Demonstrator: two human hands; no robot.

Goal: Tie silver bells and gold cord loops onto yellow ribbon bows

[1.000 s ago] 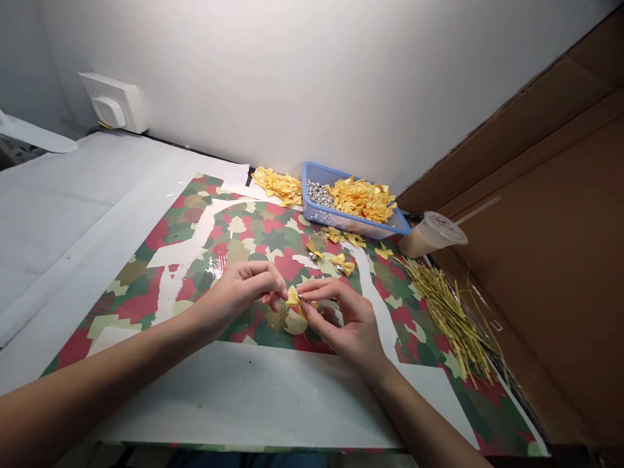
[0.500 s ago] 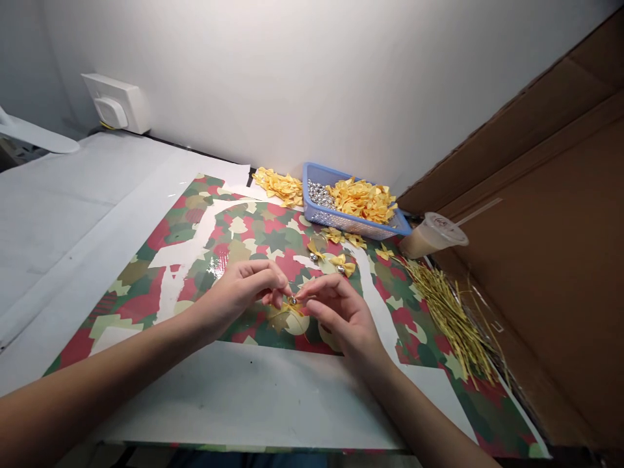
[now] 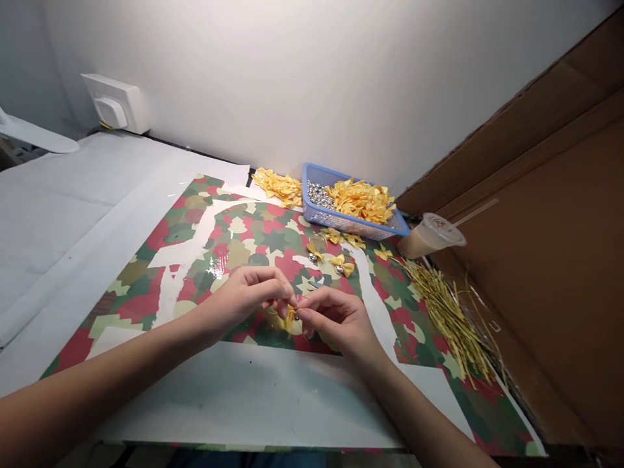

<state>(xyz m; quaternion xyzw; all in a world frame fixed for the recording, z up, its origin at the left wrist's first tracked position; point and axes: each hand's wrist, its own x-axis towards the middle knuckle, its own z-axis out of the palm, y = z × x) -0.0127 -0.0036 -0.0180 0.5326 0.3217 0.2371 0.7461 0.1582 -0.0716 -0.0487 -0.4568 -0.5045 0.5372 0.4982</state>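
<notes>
My left hand [image 3: 260, 289] and my right hand [image 3: 338, 316] meet fingertip to fingertip near the mat's front edge. Both are closed in a pinch on a thin yellow tie [image 3: 304, 298], of which only a short bit shows. Just under the fingertips is a yellow ribbon bow [image 3: 288, 322], with a small silver bell [image 3: 296, 317] mostly hidden by my right fingers. Beyond my hands lie two bows with bells, one bow [image 3: 342, 265] to the right and another bow [image 3: 316, 249] farther back.
A blue basket [image 3: 355, 225] holds silver bells and yellow bows. Beside it lies a pile of bows [image 3: 279, 187]. At the right are a lidded cup [image 3: 429, 237] with a straw and a bundle of gold-green ties [image 3: 451, 318]. Cardboard [image 3: 546, 260] borders the patterned mat [image 3: 273, 242].
My right fingers have come in from slightly apart to a pinch against my left fingertips. The bell, visible between the hands before, is now lower and mostly covered.
</notes>
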